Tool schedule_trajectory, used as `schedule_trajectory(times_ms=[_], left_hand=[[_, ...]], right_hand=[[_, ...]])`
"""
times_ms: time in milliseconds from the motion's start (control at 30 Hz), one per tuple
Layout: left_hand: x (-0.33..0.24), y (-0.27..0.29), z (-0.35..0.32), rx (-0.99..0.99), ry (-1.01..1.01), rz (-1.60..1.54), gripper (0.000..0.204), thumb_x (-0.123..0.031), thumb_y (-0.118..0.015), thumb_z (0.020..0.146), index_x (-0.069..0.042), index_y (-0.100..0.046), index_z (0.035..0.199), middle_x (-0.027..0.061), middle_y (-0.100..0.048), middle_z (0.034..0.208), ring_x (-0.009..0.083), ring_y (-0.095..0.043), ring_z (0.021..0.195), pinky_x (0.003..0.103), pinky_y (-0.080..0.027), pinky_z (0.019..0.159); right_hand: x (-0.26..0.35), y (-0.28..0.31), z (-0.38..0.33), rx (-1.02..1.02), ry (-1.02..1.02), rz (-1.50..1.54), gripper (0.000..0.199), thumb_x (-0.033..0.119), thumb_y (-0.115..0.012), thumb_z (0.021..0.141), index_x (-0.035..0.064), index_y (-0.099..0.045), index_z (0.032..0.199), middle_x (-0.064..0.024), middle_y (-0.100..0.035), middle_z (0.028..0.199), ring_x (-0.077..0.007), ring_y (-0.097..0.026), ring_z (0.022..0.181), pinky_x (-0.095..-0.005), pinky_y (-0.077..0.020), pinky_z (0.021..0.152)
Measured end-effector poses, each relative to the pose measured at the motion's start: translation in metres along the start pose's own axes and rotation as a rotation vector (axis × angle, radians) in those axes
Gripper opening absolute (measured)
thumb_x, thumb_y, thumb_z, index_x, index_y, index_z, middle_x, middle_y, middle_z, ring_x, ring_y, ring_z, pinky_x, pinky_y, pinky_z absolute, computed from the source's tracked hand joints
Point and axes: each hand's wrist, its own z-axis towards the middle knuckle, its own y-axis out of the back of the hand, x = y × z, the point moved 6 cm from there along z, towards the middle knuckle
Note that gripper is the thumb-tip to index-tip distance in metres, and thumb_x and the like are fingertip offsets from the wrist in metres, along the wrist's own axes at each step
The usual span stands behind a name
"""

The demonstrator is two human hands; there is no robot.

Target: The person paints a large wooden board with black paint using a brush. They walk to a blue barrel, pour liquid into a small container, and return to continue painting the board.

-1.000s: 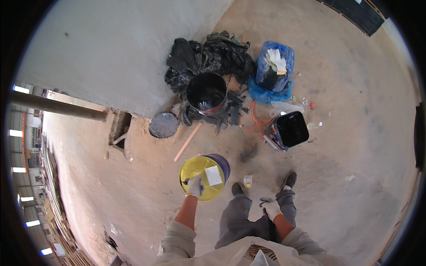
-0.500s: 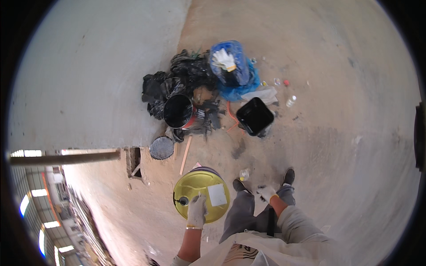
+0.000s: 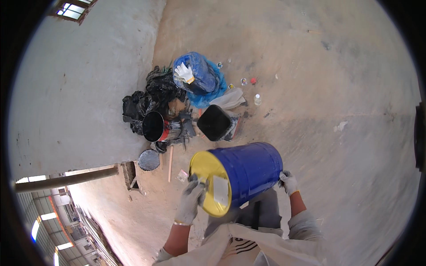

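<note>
A blue metal drum (image 3: 252, 170) with a yellow lid (image 3: 207, 168) lies sideways in front of my legs, its lid facing left. It appears lifted off the floor. My left hand (image 3: 190, 204), in a white glove with dark fingertips, is closed on the lid beside a white label (image 3: 220, 190); the spout there is mostly hidden by the fingers. Gloved too, my right hand (image 3: 288, 182) grips the rim at the drum's bottom end, on the right. Beyond the drum stands a square black-lined bucket (image 3: 214, 123).
Left of the bucket lies a red and black pail (image 3: 173, 129) among black plastic sheeting (image 3: 137, 106). Further back a white glove (image 3: 184, 73) rests on a blue plastic-wrapped container (image 3: 202, 75). A round grey lid (image 3: 148, 160) and wood strips (image 3: 171, 164) lie near the wall (image 3: 80, 97).
The drum stood upright with my left hand on its lid; now it is tipped sideways and raised. My right hand, apart from it before, has taken hold of its bottom end.
</note>
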Motion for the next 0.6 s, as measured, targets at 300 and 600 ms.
schedule_trajectory(times_ms=[300, 600], left_hand=[[-0.041, -0.139, 0.044, 0.086, -0.382, 0.666, 0.068, -0.039, -0.073, 0.092, -0.005, -0.053, 0.146, 0.0195, -0.071, 0.122, 0.0352, -0.073, 0.104, 0.041, -0.057, 0.093], [-0.061, -0.114, 0.157, 0.072, -0.220, 0.847, 0.072, -0.048, -0.067, 0.091, -0.008, -0.052, 0.148, 0.0214, -0.069, 0.125, 0.0396, -0.068, 0.114, 0.047, -0.053, 0.100]], right_hand=[[0.023, 0.077, -0.053, -0.317, 0.121, 0.209, 0.030, 0.028, -0.070, 0.101, 0.0022, -0.061, 0.114, -0.0069, -0.063, 0.075, -0.0189, -0.058, 0.052, -0.0312, -0.0461, 0.045], [0.017, 0.023, 0.020, -0.253, 0.039, 0.171, 0.029, 0.027, -0.065, 0.105, 0.0011, -0.058, 0.116, -0.0084, -0.065, 0.079, -0.0193, -0.061, 0.056, -0.0312, -0.0489, 0.047]])
